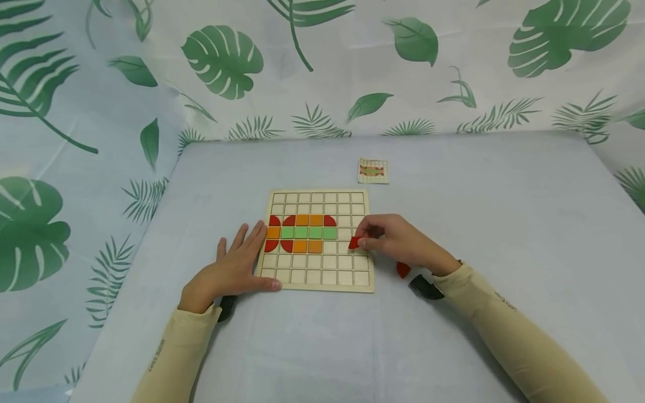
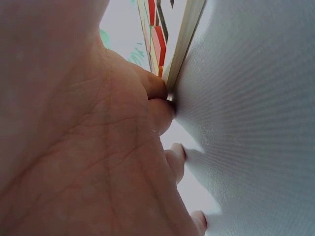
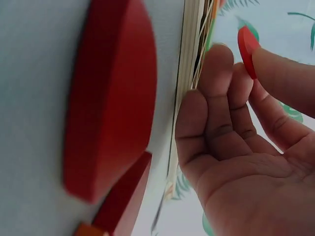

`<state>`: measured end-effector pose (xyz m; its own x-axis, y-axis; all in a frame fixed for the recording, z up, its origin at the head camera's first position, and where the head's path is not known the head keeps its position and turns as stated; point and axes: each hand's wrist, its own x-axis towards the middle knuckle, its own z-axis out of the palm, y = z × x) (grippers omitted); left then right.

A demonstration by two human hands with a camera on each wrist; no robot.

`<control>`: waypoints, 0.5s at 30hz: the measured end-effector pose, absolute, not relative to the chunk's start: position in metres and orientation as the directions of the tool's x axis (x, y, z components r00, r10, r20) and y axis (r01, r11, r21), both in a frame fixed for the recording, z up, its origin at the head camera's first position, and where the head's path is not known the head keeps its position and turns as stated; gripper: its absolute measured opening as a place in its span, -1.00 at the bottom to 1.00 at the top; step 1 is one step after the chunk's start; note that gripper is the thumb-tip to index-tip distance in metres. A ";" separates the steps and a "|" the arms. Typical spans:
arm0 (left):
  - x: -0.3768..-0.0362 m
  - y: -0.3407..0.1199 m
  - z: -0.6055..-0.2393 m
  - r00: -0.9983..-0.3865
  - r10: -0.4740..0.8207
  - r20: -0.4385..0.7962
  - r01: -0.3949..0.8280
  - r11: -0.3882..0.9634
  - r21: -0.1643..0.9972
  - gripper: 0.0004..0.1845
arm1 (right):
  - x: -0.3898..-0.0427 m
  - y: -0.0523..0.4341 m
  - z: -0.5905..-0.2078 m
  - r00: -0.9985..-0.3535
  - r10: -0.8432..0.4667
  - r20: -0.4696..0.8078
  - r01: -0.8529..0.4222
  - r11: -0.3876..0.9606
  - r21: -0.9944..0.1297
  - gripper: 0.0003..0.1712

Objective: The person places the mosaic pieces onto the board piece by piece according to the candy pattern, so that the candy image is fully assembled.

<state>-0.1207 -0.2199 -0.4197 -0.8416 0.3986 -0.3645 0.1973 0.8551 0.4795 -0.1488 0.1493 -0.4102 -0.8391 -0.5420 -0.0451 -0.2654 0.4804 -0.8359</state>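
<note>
A pale wooden grid board [image 1: 345,277] lies on the table, with orange, green and red tiles filling part of its middle rows. Along its left edge my left hand [image 1: 232,274] rests with fingers spread, the thumb over the lower left corner. In the left wrist view, fingertips [image 2: 158,91] meet the board's side. Between thumb and index finger my right hand [image 1: 398,240] pinches a red quarter-circle tile [image 1: 354,243] over the right part of the grid. The same red tile [image 3: 247,51] appears edge-on in the right wrist view.
A loose red tile [image 1: 403,270] lies right of the board, under the right wrist. Close up, the right wrist view has a large red piece [image 3: 113,98], another red piece [image 3: 125,196] and an orange corner [image 3: 91,230]. Behind the board lies a small pattern card [image 1: 373,170].
</note>
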 end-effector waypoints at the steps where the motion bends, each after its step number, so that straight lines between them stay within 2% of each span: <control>1: -0.121 -0.220 -0.420 -0.842 0.398 -0.365 0.198 0.856 0.478 0.41 | -0.149 0.148 -0.410 -0.834 -0.549 -0.043 -0.273 0.480 -0.834 -0.95; 15: -0.121 -0.221 -0.421 -0.842 0.397 -0.366 0.202 0.860 0.468 0.41 | -0.164 0.121 -0.411 -0.776 -0.630 -0.031 -0.354 0.476 -0.805 -0.90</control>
<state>-0.1215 -0.2207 -0.4207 -0.8420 0.3967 -0.3657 0.2018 0.8602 0.4683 -0.1642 0.1207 -0.4105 -0.7761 -0.6298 -0.0313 -0.3541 0.4764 -0.8048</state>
